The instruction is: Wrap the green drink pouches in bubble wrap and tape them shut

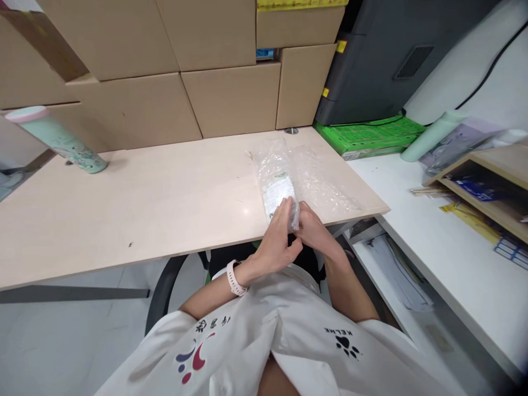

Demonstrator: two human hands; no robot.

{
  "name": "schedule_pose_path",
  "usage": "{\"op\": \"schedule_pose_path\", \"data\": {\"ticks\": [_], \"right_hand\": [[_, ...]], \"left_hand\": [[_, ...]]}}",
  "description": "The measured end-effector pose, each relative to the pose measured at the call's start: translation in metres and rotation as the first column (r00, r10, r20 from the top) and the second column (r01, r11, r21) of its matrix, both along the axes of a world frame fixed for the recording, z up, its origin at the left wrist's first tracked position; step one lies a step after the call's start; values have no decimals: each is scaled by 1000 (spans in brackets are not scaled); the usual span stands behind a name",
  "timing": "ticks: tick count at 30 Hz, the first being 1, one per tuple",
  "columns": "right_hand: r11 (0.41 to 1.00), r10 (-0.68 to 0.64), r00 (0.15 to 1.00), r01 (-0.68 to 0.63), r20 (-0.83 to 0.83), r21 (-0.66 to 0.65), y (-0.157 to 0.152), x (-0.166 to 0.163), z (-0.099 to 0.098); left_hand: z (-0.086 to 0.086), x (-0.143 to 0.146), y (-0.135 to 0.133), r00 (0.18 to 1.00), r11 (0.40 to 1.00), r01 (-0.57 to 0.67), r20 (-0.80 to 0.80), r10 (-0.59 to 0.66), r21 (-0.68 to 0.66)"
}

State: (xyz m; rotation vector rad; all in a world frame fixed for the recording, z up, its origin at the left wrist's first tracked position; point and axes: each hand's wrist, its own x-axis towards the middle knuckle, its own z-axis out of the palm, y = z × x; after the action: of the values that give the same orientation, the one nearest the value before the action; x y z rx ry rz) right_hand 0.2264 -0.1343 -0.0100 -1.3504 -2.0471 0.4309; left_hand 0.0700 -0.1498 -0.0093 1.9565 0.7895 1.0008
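Note:
A small flat white packet (275,191) with some greenish print lies near the front edge of the table, inside clear bubble wrap (319,179). The wrap spreads out to the right and reaches back behind the packet. My left hand (279,242) rests with stretched fingers on the packet's near right part, pressing from above. My right hand (314,228) is closed at the wrap's near edge, just right of the packet, its fingers curled around the plastic. Its fingertips are partly hidden by the wrap and my left hand.
Cardboard boxes (231,102) are stacked along the back of the table (165,203). At the left stands a mint tumbler (70,144). To the right are a green crate (371,137), a dark grey case (383,55), another mint bottle (433,136) and a wooden organizer (490,181).

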Motion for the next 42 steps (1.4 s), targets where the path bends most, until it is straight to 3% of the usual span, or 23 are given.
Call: {"op": "schedule_pose_path", "data": {"ticks": [4, 9, 14, 18, 21, 27, 33, 39, 42], "right_hand": [[1000, 16, 1000, -17, -25, -19, -15, 19, 9], [954, -286, 945, 296, -160, 45, -34, 29, 15], [974, -219, 965, 224, -146, 22, -24, 15, -1], [986, -161, 975, 167, -153, 26, -10, 15, -12], [999, -43, 988, 38, -150, -34, -7, 28, -8], [971, 199, 978, -205, -55, -121, 6, 59, 14], [972, 141, 983, -160, -116, -173, 29, 57, 13], [994, 56, 994, -64, -90, -91, 6, 47, -8], [1000, 5, 999, -6, -34, -16, -7, 40, -16]], "left_hand": [[-11, 11, 4, 999, 1000, -21, 37, 20, 16], [-19, 25, 6, 995, 998, -61, 78, 62, -18], [-8, 14, 5, 993, 995, -57, 96, 65, -79], [-9, -7, 6, 989, 986, -145, -9, 147, 85], [-20, -17, 12, 984, 980, -126, -105, 143, 153], [-29, -19, 22, 981, 974, -162, -83, 177, 157], [-20, -10, 32, 971, 968, -166, -140, 194, 189], [-15, -13, 32, 960, 963, -167, -188, 208, 212], [-17, -16, 28, 972, 971, -199, -97, 213, 134]]}}
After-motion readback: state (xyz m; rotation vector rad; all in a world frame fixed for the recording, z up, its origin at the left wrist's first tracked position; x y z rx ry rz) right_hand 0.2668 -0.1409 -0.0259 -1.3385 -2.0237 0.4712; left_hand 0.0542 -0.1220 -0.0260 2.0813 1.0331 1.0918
